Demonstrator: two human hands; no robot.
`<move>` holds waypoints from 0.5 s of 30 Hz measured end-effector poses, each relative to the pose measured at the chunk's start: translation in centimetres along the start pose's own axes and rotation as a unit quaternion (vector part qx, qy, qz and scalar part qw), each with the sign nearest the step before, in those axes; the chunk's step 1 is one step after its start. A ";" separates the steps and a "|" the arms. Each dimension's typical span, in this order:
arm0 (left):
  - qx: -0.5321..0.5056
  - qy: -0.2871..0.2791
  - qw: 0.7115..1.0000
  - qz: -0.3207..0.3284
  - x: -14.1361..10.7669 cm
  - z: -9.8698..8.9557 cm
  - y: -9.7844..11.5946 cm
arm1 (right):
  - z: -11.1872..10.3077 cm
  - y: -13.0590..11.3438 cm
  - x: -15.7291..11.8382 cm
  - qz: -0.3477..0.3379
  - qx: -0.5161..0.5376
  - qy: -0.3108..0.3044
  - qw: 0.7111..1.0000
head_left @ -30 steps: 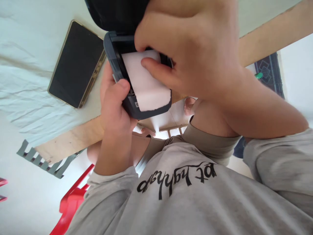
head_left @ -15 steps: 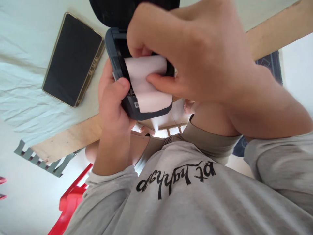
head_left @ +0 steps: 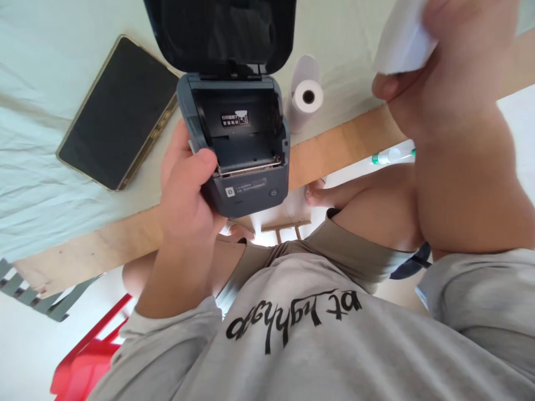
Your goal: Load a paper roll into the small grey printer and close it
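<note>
My left hand [head_left: 188,178] grips the left side of a dark blue-grey printer [head_left: 251,195], its thumb on the rim. The printer's black lid [head_left: 225,33] stands open at the top, and its compartment shows bare inside, with a small label on the inner wall. At the upper right, my right hand [head_left: 434,67] is closed on a white paper roll [head_left: 403,39], slightly blurred by motion. Another white paper roll [head_left: 308,96] lies on the cloth just right of the printer.
A dark phone [head_left: 119,111] in a clear case lies on the pale cloth [head_left: 25,128] at left. A wooden edge [head_left: 100,245] runs along the cloth. Below are a red plastic chair [head_left: 87,356] and, at right, a white-and-green tube [head_left: 393,154].
My right hand has lifted the paper roll out of the printer and moved to the upper right. The compartment and the second roll now show. My left hand still holds the printer.
</note>
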State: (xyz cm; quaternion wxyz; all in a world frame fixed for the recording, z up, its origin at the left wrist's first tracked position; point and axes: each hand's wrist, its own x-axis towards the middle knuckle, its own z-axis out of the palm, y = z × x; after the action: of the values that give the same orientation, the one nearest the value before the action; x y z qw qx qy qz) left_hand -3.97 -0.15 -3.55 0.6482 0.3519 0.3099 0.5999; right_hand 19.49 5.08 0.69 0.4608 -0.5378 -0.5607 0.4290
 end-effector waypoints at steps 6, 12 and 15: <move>0.007 -0.003 1.000 0.002 0.4 0.2 -0.2 | -1.6 1.8 -0.3 -0.118 -0.215 -0.020 0.969; 0.030 0.029 0.999 -0.020 0.2 0.8 0.3 | -2.3 1.9 0.1 -0.114 -0.343 -0.034 0.932; 0.038 0.034 0.998 -0.024 0.1 0.9 0.4 | -2.2 1.5 -0.1 -0.055 -0.358 -0.048 0.931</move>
State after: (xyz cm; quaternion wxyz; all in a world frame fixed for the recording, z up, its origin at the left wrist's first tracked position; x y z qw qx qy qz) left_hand -3.49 -0.14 -2.69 0.6379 0.3482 0.3621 0.5837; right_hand 21.90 4.99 -0.33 0.2331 -0.6144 -0.7270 0.1993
